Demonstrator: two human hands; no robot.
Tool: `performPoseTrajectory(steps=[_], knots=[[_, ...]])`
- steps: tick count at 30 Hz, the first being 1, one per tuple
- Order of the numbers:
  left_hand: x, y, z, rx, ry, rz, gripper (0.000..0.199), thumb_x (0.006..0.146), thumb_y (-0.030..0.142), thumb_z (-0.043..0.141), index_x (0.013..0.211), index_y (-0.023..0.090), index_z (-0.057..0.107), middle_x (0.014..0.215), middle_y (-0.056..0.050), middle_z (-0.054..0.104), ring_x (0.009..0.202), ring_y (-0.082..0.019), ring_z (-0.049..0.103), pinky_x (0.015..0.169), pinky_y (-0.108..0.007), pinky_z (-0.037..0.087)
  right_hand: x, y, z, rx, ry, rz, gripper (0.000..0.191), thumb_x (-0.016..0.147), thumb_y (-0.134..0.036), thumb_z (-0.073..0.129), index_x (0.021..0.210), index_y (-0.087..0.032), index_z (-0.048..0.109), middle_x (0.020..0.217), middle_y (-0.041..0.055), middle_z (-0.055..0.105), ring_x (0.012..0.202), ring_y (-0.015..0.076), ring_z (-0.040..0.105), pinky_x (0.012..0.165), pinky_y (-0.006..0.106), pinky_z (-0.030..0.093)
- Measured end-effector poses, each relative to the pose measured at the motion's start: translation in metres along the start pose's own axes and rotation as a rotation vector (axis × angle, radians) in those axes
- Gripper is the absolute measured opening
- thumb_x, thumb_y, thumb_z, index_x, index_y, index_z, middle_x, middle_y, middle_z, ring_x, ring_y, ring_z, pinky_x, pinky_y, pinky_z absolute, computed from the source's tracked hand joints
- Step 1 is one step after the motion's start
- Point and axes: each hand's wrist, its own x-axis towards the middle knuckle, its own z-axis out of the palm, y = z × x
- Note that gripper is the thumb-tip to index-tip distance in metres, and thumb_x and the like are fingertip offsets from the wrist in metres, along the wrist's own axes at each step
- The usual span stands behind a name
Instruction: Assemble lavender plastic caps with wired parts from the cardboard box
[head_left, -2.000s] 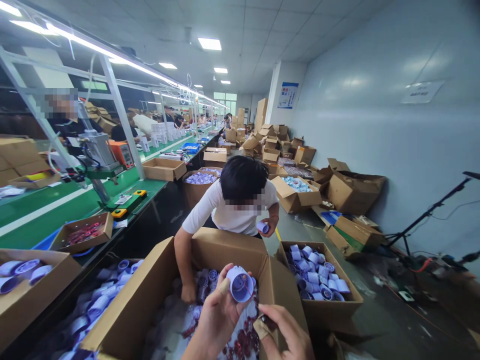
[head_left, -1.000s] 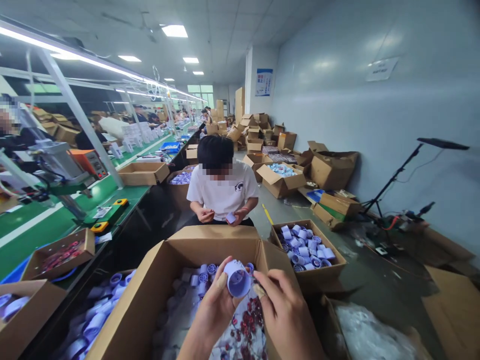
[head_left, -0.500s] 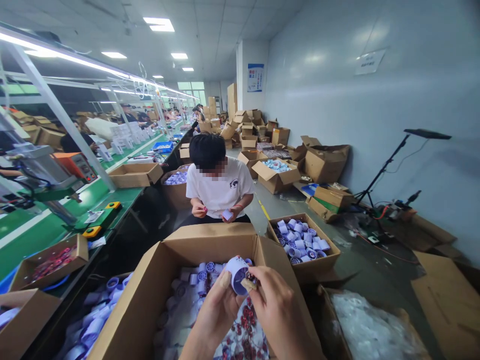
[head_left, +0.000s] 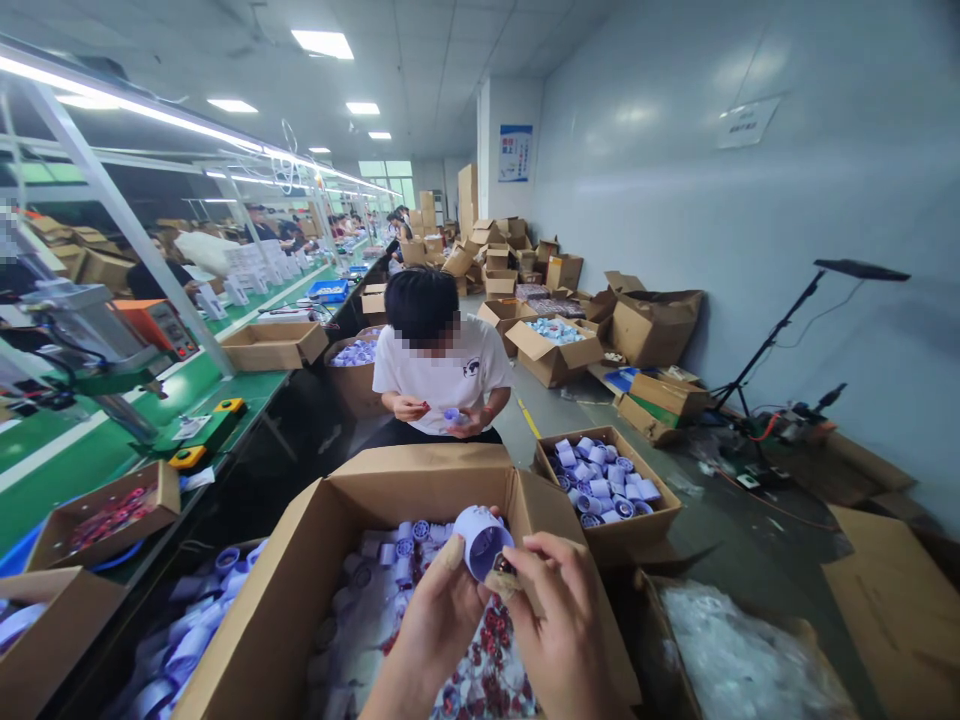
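My left hand [head_left: 439, 610] grips a lavender cylindrical cup [head_left: 480, 540] from its left side, its open end tilted toward the lower right. Between the thumb and fingers of my right hand [head_left: 551, 600] is a small dark red part [head_left: 504, 566], just outside the cup's rim. Coverings are on both thumb tips. Under my hands, a large cardboard box [head_left: 420, 460] holds many lavender cups [head_left: 405, 550] on the left and small dark red parts [head_left: 491, 640] among white material on the right.
Across the box sits a person [head_left: 442, 375] in a white shirt, holding a lavender cup and a small red part. At right are a carton of cups [head_left: 667, 515] and clear plastic bags [head_left: 742, 650]. A green workbench [head_left: 255, 400] runs along the left.
My right hand has drawn slightly away from the cup's mouth, and the red part now shows outside the rim. Across the box, the person's hands and cup have shifted a little.
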Motion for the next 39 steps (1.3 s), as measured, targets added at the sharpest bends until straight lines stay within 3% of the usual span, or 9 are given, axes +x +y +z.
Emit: performPoseTrajectory(steps=[10,17,22,29,34,39], knots=[[-0.005,-0.006,0.001,-0.033,-0.114,-0.005,0.03,0.081,0.027,0.064,0.11,0.019,0.068,0.119,-0.007,0.066,0.113,-0.023,0.058,0.101,-0.032,0.042,0.004,-0.002,0.005,-0.052,-0.041,0.024,0.011,0.085,-0.02,0.054,0.08,-0.021,0.063,0.093,0.0078,0.061,0.086,0.021,0.055,0.072,0.035,0.049],[-0.003,-0.003,0.004,-0.042,-0.095,-0.018,0.025,0.084,0.027,0.059,0.103,0.016,0.071,0.116,-0.007,0.068,0.12,-0.024,0.053,0.106,-0.034,0.037,0.008,-0.005,0.001,-0.004,-0.112,0.034,0.02,0.085,-0.015,0.049,0.094,-0.022,0.066,0.096,0.0077,0.066,0.087,0.0208,0.059,0.073,0.035,0.051],[-0.002,-0.005,0.003,-0.032,-0.106,-0.012,0.027,0.084,0.029,0.059,0.105,0.017,0.07,0.118,-0.007,0.067,0.119,-0.023,0.054,0.105,-0.033,0.038,0.006,-0.007,0.004,-0.026,-0.084,0.055,0.019,0.086,-0.016,0.048,0.092,-0.022,0.066,0.096,0.0082,0.067,0.085,0.0211,0.061,0.072,0.035,0.052],[0.0,-0.007,0.003,-0.041,-0.107,-0.008,0.031,0.084,0.027,0.059,0.113,0.022,0.066,0.123,-0.005,0.065,0.112,-0.02,0.058,0.093,-0.027,0.046,0.005,-0.009,0.003,-0.047,-0.055,0.054,0.017,0.089,-0.022,0.048,0.094,-0.021,0.065,0.097,0.0083,0.067,0.088,0.0213,0.061,0.075,0.036,0.051],[0.001,-0.007,0.001,-0.025,-0.085,-0.01,0.032,0.084,0.027,0.057,0.115,0.02,0.065,0.125,-0.006,0.063,0.115,-0.021,0.056,0.094,-0.028,0.044,0.008,-0.009,0.004,-0.08,-0.06,0.056,0.019,0.087,-0.016,0.047,0.091,-0.021,0.064,0.096,0.0089,0.067,0.087,0.0217,0.061,0.074,0.036,0.051],[0.004,-0.008,0.0,-0.033,-0.067,-0.025,0.032,0.084,0.027,0.058,0.114,0.019,0.066,0.121,-0.007,0.065,0.11,-0.021,0.059,0.092,-0.029,0.046,0.01,-0.007,0.008,-0.033,-0.037,0.134,0.017,0.081,-0.009,0.048,0.076,-0.022,0.057,0.087,0.0058,0.067,0.08,0.0201,0.063,0.068,0.032,0.051]])
